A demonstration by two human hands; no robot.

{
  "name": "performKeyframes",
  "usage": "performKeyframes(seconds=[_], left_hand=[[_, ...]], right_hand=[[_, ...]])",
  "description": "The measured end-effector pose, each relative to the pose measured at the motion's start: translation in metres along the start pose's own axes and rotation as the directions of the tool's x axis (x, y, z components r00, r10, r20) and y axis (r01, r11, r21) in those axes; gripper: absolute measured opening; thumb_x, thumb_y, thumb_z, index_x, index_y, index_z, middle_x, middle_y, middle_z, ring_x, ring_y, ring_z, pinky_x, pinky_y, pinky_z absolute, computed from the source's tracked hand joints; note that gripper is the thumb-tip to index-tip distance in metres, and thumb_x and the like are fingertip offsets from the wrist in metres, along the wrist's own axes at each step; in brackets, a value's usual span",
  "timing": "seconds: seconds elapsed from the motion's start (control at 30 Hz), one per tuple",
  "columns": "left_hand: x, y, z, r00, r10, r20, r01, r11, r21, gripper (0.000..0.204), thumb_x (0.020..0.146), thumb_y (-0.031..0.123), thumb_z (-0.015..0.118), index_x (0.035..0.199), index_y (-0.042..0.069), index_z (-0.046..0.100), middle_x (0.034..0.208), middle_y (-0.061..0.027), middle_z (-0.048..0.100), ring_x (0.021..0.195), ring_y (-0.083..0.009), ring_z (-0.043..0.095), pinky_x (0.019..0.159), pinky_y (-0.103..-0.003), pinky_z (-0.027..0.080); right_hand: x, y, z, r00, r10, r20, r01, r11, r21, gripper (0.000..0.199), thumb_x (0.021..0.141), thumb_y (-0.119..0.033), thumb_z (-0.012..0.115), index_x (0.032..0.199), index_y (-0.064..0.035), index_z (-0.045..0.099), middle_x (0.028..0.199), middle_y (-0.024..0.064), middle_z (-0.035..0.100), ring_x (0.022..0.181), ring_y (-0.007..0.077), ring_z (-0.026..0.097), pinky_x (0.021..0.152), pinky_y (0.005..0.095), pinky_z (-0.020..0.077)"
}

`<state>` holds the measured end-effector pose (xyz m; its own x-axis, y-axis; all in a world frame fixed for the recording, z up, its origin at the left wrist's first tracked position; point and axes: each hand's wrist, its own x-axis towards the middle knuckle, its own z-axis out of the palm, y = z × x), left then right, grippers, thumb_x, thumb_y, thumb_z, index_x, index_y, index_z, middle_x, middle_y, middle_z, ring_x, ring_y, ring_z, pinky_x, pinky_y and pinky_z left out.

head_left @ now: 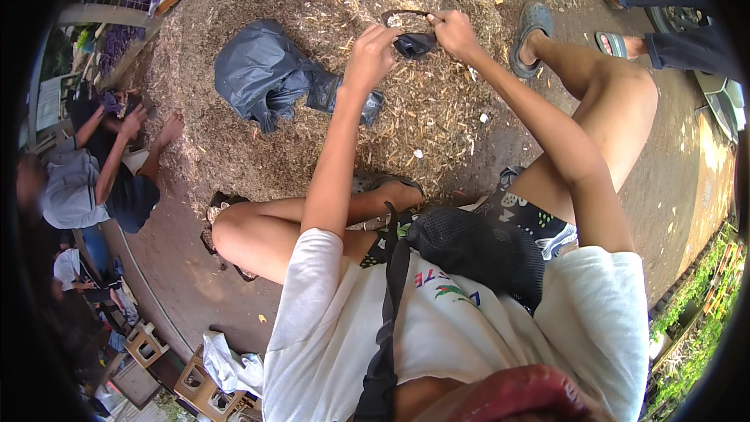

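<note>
Left hand (371, 53) and right hand (455, 33) out ahead of the body, fingers of each closed in a pinch on a small black plastic bag (415, 46), held between them over a bed of wood shavings (437, 129). Larger dark plastic bag (262, 66) lies crumpled on the shavings, left of the hands; bystander's sandals (613, 44) at upper right, on bare ground (578, 12).

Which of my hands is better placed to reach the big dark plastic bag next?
Probably your left hand: it's nearer the big dark plastic bag, while your right hand is farther to the right.
</note>
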<state>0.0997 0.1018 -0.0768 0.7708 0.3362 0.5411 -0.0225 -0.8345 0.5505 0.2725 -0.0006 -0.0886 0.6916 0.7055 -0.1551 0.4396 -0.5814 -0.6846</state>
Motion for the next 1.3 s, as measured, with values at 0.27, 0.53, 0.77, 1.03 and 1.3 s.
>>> performKeyframes(seconds=[0.27,0.53,0.77,1.03,1.3], left_hand=[[0.008,0.009,-0.033,0.998,0.056,0.010,-0.057,0.991,0.122,0.010,0.077,0.002,0.059,0.085,0.001,0.064,0.089,-0.0117,0.060,0.095,-0.0303,0.053,0.081,-0.040,0.038],[0.000,0.029,-0.052,0.862,0.039,0.505,-0.173,0.960,0.221,0.035,0.067,-0.002,0.055,0.101,-0.002,0.046,0.102,-0.0207,0.054,0.099,-0.0376,0.052,0.086,-0.044,0.041],[-0.028,0.035,-0.060,0.796,0.235,0.557,-0.385,0.907,0.168,0.032,0.069,0.005,0.056,0.099,0.000,0.046,0.104,-0.0252,0.055,0.109,-0.0395,0.050,0.098,-0.046,0.037],[-0.036,0.030,-0.088,0.799,0.149,0.583,-0.336,0.914,0.228,0.023,0.069,0.003,0.053,0.091,0.001,0.046,0.087,-0.0233,0.059,0.105,-0.0382,0.053,0.105,-0.046,0.034],[-0.015,0.032,-0.116,0.963,0.097,0.252,-0.120,0.990,0.078,0.019,0.088,0.005,0.050,0.105,-0.003,0.049,0.115,-0.0231,0.047,0.112,-0.0410,0.046,0.097,-0.047,0.038]], right_hand=[[-0.002,-0.023,-0.008,0.989,-0.122,0.085,0.098,0.964,0.248,0.035,0.098,-0.031,0.048,0.086,-0.0042,0.067,0.057,0.0052,0.054,0.051,0.0130,0.048,0.057,0.0345,0.0455],[-0.021,-0.024,0.015,0.963,-0.238,0.127,0.200,0.946,0.256,0.029,0.096,-0.022,0.051,0.082,0.0001,0.065,0.064,0.0165,0.060,0.057,0.0196,0.055,0.061,0.0397,0.0461],[-0.034,-0.051,0.006,0.888,-0.436,0.144,0.437,0.899,0.026,0.022,0.091,-0.016,0.056,0.086,0.0038,0.065,0.073,0.0258,0.060,0.068,0.0381,0.060,0.068,0.0458,0.0473],[-0.046,-0.085,0.033,0.879,-0.476,-0.024,0.476,0.879,-0.014,0.020,0.088,-0.012,0.057,0.081,0.0056,0.063,0.076,0.0231,0.060,0.071,0.0399,0.060,0.071,0.0461,0.0489],[-0.032,-0.103,0.036,0.915,-0.403,0.001,0.388,0.882,0.270,0.024,0.093,-0.017,0.055,0.082,0.0031,0.065,0.066,0.0166,0.060,0.061,0.0238,0.055,0.066,0.0400,0.0465]])
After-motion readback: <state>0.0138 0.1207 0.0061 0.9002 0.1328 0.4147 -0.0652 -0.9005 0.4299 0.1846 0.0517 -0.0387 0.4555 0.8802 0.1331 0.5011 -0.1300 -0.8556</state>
